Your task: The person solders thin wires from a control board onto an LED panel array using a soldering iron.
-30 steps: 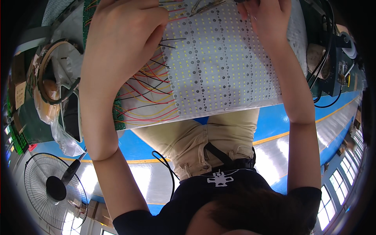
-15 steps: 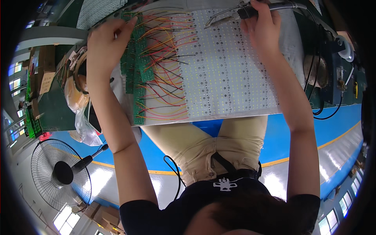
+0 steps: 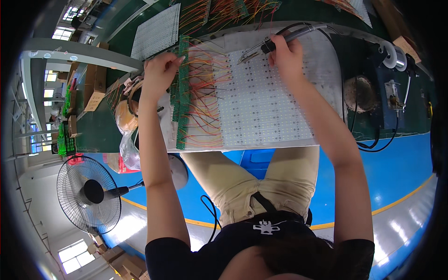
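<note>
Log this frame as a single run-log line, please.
left hand: on green circuit strips | right hand: holds soldering iron | white LED panel with coloured wires | fan on floor

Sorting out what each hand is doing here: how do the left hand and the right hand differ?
The left hand holds no tool, its fingertips at the green circuit strip; the right hand grips a soldering iron. The left hand sits at the wired edge; the right hand is over the white LED panel. Both are bare and reach forward over the bench.
</note>
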`<state>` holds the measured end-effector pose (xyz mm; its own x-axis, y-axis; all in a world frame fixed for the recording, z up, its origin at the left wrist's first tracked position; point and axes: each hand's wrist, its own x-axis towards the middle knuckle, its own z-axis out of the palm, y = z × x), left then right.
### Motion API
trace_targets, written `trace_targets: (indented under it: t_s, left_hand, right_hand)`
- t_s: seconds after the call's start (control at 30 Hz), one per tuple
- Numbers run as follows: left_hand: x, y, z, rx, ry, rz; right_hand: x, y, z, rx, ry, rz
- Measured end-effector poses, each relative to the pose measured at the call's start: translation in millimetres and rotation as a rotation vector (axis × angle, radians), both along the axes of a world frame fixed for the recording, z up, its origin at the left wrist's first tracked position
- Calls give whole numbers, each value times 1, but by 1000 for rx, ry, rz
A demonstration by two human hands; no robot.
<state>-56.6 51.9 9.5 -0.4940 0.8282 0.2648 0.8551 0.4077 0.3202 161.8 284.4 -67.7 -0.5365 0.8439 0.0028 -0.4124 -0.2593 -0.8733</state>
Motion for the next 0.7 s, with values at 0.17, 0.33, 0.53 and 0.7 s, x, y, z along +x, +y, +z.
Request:
trace_targets:
  t_s: [0.17, 0.33, 0.53, 0.7]
  left_hand:
    - [-18, 12, -12, -144, 197, 21]
    - [-33, 51, -8, -170, 281, 105]
    - [-40, 183, -3, -419, 245, 280]
    - [-71, 211, -39, -609, 346, 336]
  right_hand:
    - [2, -2, -2, -4, -19, 8]
    - [4, -1, -4, 28, -18, 14]
    - [-1, 0, -16, 111, -29, -41]
    - [-2, -7, -12, 92, -110, -10]
